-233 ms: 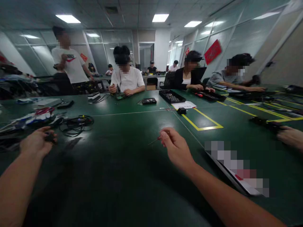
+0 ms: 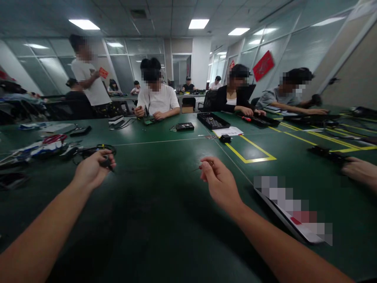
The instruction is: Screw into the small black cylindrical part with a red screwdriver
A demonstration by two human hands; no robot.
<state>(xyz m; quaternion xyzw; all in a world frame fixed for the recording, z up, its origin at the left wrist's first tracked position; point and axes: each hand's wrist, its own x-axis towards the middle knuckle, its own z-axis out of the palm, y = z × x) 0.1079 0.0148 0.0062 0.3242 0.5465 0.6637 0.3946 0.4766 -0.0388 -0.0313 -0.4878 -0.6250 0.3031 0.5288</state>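
My left hand (image 2: 92, 169) is closed on a small black object (image 2: 107, 163) with a narrow end pointing down to the right; its kind I cannot make out. My right hand (image 2: 219, 179) pinches a thin rod (image 2: 195, 169) with a reddish part at the fingertips. The rod points left, and most of its other end is hidden in the fingers. Both hands are above the green table (image 2: 141, 220), well apart from each other. Just behind my left hand lies a coil of black cable (image 2: 77, 156).
Bundled cables (image 2: 44, 149) lie at the left. A white-edged flat object (image 2: 290, 220), partly blurred out, is beside my right forearm. Farther off are a black tray of small parts (image 2: 213, 121), a small black block (image 2: 225, 138) and yellow tape (image 2: 259, 160). Another person's hand (image 2: 359, 173) reaches in at right.
My left hand has moved right and slightly up with the black object, now in front of the cable coil. My right hand stays almost in place. A standing person in the background has turned.
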